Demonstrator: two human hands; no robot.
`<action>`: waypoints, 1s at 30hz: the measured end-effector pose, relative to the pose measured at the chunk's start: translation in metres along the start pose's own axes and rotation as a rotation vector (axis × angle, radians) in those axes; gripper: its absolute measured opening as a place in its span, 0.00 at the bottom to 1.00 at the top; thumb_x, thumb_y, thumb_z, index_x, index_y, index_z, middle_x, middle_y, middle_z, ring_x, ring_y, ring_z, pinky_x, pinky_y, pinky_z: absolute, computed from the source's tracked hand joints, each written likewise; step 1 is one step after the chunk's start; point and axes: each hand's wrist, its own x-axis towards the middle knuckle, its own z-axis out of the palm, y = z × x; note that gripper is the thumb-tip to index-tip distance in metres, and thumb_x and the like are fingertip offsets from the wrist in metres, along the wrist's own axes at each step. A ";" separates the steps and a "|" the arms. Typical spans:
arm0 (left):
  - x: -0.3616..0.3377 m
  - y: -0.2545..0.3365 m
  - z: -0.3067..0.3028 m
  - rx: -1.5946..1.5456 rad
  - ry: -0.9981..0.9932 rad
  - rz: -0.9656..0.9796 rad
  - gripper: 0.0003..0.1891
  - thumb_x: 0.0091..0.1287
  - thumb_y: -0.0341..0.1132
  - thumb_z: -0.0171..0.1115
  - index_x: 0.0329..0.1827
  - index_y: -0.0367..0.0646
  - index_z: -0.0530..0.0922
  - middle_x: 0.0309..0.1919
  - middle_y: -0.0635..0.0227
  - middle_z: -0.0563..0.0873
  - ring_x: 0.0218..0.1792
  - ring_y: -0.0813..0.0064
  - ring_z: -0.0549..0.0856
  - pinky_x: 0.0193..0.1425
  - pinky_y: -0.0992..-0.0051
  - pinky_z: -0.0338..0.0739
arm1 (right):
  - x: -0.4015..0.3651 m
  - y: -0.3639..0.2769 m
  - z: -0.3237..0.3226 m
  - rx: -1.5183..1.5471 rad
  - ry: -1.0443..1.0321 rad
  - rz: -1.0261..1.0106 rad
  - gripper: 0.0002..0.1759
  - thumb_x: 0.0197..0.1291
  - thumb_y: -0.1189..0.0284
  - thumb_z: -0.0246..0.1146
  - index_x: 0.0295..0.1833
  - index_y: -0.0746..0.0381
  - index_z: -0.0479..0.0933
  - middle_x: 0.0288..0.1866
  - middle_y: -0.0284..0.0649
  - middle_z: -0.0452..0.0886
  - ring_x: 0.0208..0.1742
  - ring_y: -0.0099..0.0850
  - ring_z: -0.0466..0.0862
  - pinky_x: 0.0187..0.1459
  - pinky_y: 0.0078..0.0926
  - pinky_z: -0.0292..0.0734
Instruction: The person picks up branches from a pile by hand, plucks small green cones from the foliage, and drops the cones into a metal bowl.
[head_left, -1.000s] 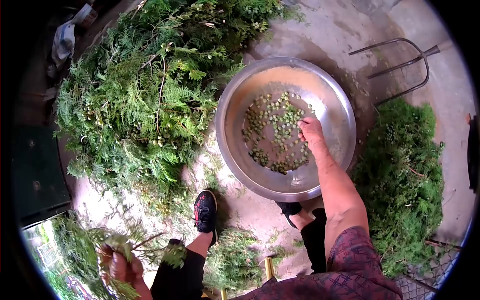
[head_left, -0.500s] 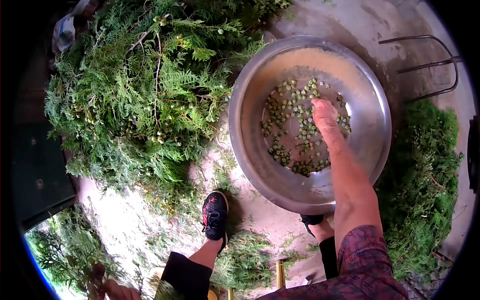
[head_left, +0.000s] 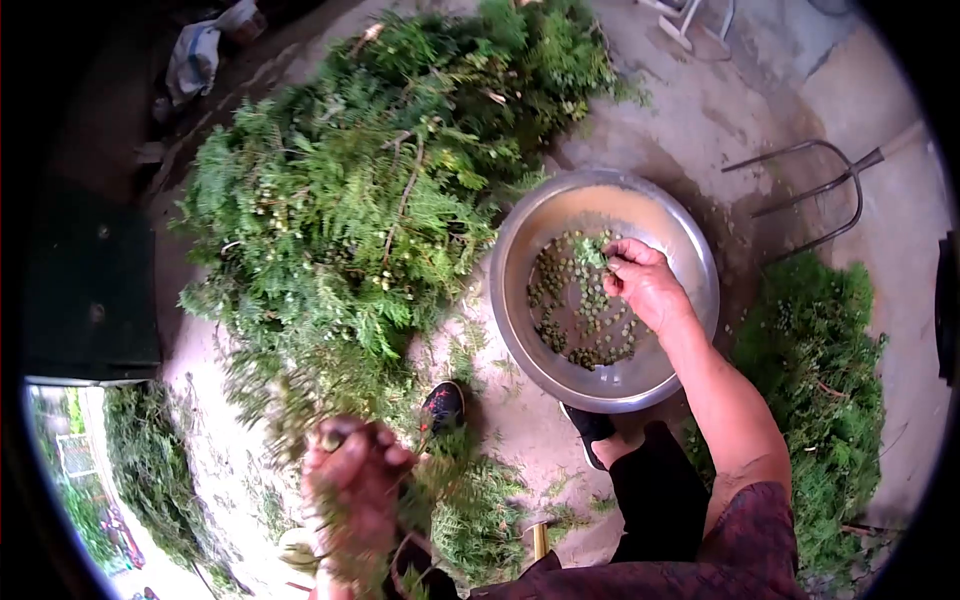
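Note:
My left hand (head_left: 360, 490) is raised at the lower left, fingers closed around a leafy evergreen branch (head_left: 275, 395), which is partly blurred. Over the wide metal basin (head_left: 655, 215), my right hand (head_left: 648, 285) pinches a small green sprig (head_left: 592, 250) between thumb and fingers. Many small round green cones (head_left: 560, 300) lie scattered across the basin's bottom, beneath and beside my right hand.
A big heap of evergreen branches (head_left: 330, 210) lies left of the basin. More cut greenery (head_left: 810, 350) is piled at the right, below a metal fork (head_left: 850, 170). My shoes (head_left: 443, 405) stand near the basin. A white sack (head_left: 195, 60) sits at the upper left.
My left hand has risen and moved right with the branch. My right hand has lifted from the cones, and a sprig now shows at its fingertips. The view has shifted.

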 end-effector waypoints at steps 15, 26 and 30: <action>-0.010 -0.032 0.008 -0.051 -0.348 -0.186 0.08 0.63 0.29 0.56 0.45 0.43 0.75 0.38 0.68 0.81 0.40 0.74 0.79 0.48 0.73 0.72 | -0.171 -0.028 0.193 0.558 -0.235 0.046 0.08 0.57 0.85 0.53 0.42 0.67 0.73 0.33 0.46 0.78 0.26 0.30 0.76 0.25 0.23 0.69; -0.013 -0.029 0.005 -0.138 -0.394 -0.236 0.09 0.61 0.30 0.61 0.43 0.40 0.75 0.36 0.68 0.81 0.38 0.74 0.79 0.42 0.74 0.75 | -0.183 -0.018 0.205 0.469 -0.160 0.087 0.06 0.57 0.83 0.55 0.41 0.68 0.73 0.32 0.44 0.77 0.23 0.29 0.75 0.21 0.22 0.68; -0.008 -0.023 0.005 -0.151 -0.411 -0.248 0.09 0.60 0.28 0.58 0.42 0.38 0.73 0.35 0.65 0.80 0.36 0.71 0.79 0.42 0.73 0.74 | -0.180 -0.015 0.202 0.398 -0.181 0.080 0.08 0.58 0.82 0.55 0.43 0.67 0.74 0.33 0.41 0.78 0.23 0.29 0.75 0.21 0.23 0.68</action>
